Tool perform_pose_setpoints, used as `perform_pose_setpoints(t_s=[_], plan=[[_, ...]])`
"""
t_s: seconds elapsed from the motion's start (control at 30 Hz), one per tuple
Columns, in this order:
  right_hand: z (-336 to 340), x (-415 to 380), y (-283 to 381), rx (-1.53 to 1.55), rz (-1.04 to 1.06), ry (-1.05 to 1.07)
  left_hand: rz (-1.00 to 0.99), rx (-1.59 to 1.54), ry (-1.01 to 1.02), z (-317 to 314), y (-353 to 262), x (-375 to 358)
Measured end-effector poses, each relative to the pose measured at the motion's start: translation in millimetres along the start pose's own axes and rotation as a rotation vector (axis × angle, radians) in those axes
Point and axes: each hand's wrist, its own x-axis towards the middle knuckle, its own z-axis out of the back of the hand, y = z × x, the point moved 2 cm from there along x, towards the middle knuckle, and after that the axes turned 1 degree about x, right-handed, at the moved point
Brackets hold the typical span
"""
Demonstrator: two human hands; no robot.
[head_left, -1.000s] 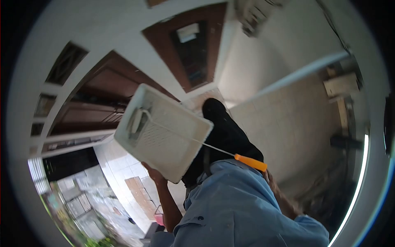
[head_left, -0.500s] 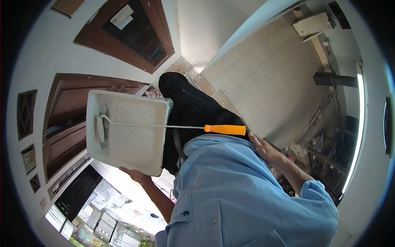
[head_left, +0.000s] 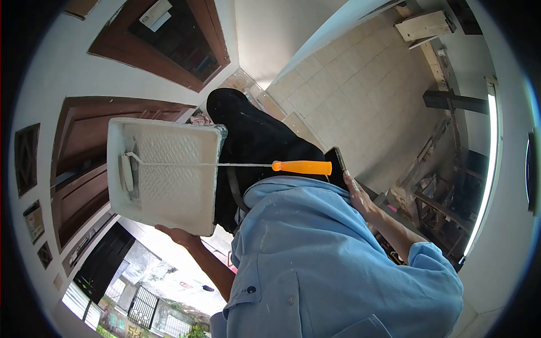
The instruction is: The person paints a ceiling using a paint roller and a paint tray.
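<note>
My left hand (head_left: 179, 235) grips the lower edge of a white paint tray (head_left: 194, 217) with a ribbed slope. A small paint roller (head_left: 128, 173) lies in its well. The roller's thin wire frame crosses the tray, and its orange handle (head_left: 304, 167) sticks out over my black trousers (head_left: 265, 132). At my right hip, my right hand (head_left: 360, 198) is closed on a dark, flat phone (head_left: 336, 163), held by its lower end. White paint marks show on the right fingers.
Brown wooden doors (head_left: 84, 152) and a dark-paned brown frame (head_left: 169, 42) line the white wall on the left. A tiled floor (head_left: 344, 73) spreads ahead. Wooden beams and clutter (head_left: 439, 208) stand to the right, beside a bright tube light (head_left: 483, 174).
My right hand has brought the phone into view beside the hip, where only the hand showed before. The tray, still in my left hand, appears slightly farther left and up as the view shifts.
</note>
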Motion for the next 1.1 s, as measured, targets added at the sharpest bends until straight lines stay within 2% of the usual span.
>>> perform_pose_setpoints(t_s=[0.17,0.33,0.47,0.53,0.63,0.73,0.83,0.9,1.0,1.1], plan=[[0,-3,17,-0.096,-0.003,0.047,-0.052,0.098,0.039,9,12,15],[-1,-7,50,-0.196,-0.085,0.154,0.006,0.106,-0.008,6,6,8],[-3,0,39,-0.314,-0.043,0.2,0.004,0.102,0.034,-5,-11,-9],[-1,0,38,-0.342,-0.024,0.219,-0.02,0.103,0.02,0,-2,0],[-3,0,45,-0.286,0.075,0.241,-0.04,-0.001,0.047,11,17,19],[1,8,57,-0.535,0.208,0.22,-0.063,-0.011,0.077,14,23,25],[5,32,46,-0.676,0.491,0.182,-0.164,0.142,0.099,19,26,30],[6,44,50,-0.621,0.537,0.241,-0.161,0.096,0.121,22,31,34],[2,73,52,-0.637,0.57,0.299,-0.052,-0.169,0.159,23,39,37],[-3,113,23,-0.481,0.905,0.378,-0.038,-0.23,0.172,20,38,34]])
